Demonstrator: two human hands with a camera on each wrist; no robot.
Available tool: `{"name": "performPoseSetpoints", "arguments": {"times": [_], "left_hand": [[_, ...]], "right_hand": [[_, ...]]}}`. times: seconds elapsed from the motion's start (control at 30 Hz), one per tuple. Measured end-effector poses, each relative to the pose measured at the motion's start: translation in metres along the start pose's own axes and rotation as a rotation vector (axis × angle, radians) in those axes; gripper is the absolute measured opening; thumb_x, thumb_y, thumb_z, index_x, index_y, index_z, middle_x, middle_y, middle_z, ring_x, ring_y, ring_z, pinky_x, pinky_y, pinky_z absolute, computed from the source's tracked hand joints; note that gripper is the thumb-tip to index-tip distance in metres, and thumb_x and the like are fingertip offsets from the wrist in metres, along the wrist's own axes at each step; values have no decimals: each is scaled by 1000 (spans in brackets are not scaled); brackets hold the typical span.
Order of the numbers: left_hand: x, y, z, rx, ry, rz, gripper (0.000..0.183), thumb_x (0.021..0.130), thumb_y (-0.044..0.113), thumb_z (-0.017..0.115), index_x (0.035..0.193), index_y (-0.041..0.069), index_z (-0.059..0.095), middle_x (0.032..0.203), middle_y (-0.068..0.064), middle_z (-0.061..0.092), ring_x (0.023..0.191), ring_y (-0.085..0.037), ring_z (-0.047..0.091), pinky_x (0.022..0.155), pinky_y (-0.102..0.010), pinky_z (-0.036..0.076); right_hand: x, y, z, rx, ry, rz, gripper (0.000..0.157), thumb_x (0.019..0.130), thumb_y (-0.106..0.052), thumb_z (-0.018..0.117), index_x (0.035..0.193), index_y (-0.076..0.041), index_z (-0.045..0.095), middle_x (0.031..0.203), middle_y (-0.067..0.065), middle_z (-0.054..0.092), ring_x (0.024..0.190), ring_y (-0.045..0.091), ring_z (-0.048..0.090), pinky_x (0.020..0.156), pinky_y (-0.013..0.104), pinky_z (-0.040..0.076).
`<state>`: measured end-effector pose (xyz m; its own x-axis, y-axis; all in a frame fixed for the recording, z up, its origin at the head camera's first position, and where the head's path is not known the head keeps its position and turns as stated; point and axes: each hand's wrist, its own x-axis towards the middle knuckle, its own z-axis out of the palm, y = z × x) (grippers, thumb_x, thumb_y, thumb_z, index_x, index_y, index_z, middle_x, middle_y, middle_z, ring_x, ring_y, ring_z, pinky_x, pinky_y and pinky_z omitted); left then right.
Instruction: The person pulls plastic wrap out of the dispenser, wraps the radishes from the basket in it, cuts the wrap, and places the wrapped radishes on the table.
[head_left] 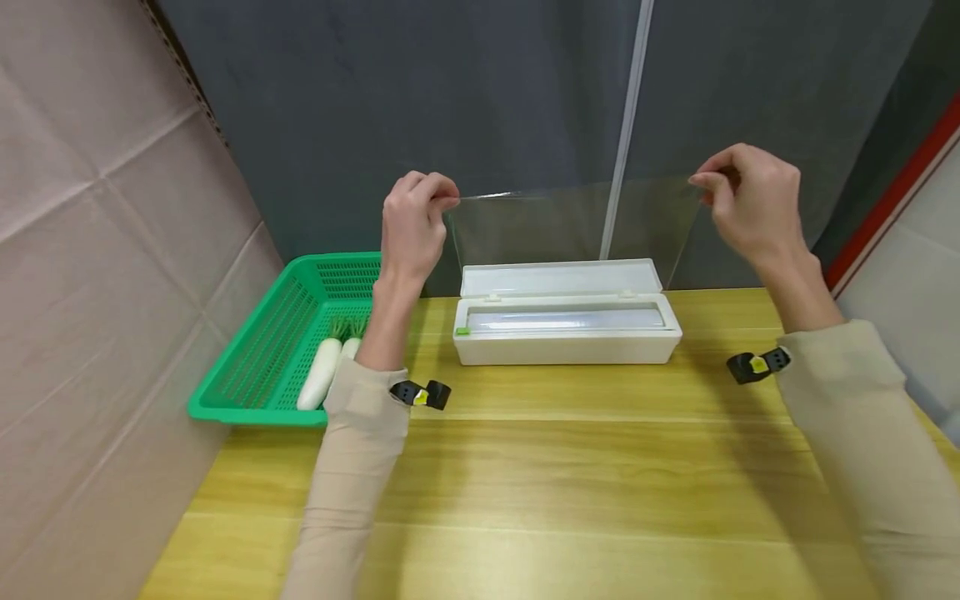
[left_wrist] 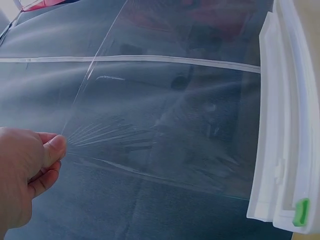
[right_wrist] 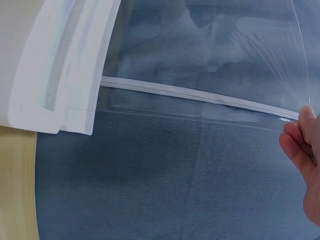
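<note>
A clear sheet of plastic wrap (head_left: 555,221) stretches up from a white wrap dispenser box (head_left: 570,348) on the table. My left hand (head_left: 415,225) pinches one upper corner of the film between thumb and fingers. At the opposite corner, my right hand (head_left: 757,196) pinches the film the same way. Creases fan out from the pinched corner of the film (left_wrist: 150,135) in the left wrist view. The box's lid (head_left: 558,277) is raised at the back, and a roll (head_left: 566,320) shows inside. A small green cutter slider (left_wrist: 301,212) sits at the box's left end.
Left of the box stands a green plastic basket (head_left: 258,354) holding white radishes (head_left: 320,373) with green tops, partly hidden by my left arm. The wooden table (head_left: 555,475) meets a dark grey panel (head_left: 450,92) with a pale strip behind the box. A pale wall (head_left: 97,333) borders the left.
</note>
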<state>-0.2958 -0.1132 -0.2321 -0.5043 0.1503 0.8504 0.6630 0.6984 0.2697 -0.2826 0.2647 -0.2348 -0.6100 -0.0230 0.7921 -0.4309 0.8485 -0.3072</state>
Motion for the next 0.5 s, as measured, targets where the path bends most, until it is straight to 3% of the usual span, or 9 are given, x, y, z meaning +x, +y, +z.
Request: {"name": "performPoseSetpoints", "arguments": {"times": [0.5], "left_hand": [[12,8,-12,-1,27,19,9,95,5,68,92,-2,73,91,-16,68,90,-32,60,84,-40,50]], "right_hand": [[9,-5,-7,0,42,0,25,103,-15,58,106,7,69,99,21,70,70,-22,38,71,2,33]]}}
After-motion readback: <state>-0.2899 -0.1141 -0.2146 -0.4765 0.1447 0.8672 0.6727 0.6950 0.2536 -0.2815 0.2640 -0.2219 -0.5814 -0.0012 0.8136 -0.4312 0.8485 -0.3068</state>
